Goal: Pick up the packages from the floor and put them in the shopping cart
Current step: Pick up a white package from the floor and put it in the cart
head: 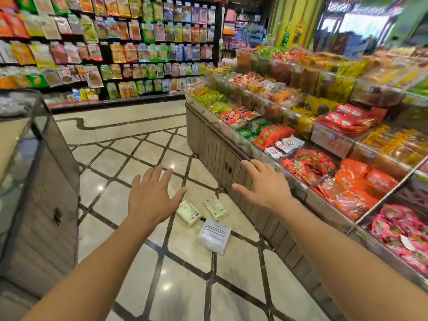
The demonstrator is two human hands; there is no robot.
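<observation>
Head view of a shop aisle. Both arms reach forward over the tiled floor (185,262). The left hand (152,195) is spread, palm down, fingers straight, holding nothing. The right hand (261,184) is likewise released, fingers extended and slightly fanned, in front of the side of the display counter (215,147) and apart from it as far as the view shows.

Three packages lie flat on the floor, close to the foot of the counter and below the hands. The left green package (188,213) lies with its long axis running from upper left to lower right; its upper corner is hidden behind the left thumb. The right green package (215,208) lies just beside it, long axis near parallel, its top edge pointing away from the camera. The white package (214,235), clear-wrapped with a printed label, lies nearest the camera, touching or just short of the two green ones; its long axis seems to run toward the camera, though blur makes this uncertain.

The counter carries bins of red, orange and yellow snack packs (308,163). A wall rack of hanging bags (104,42) closes the far end of the aisle. A second cabinet (39,181) stands at the left edge
</observation>
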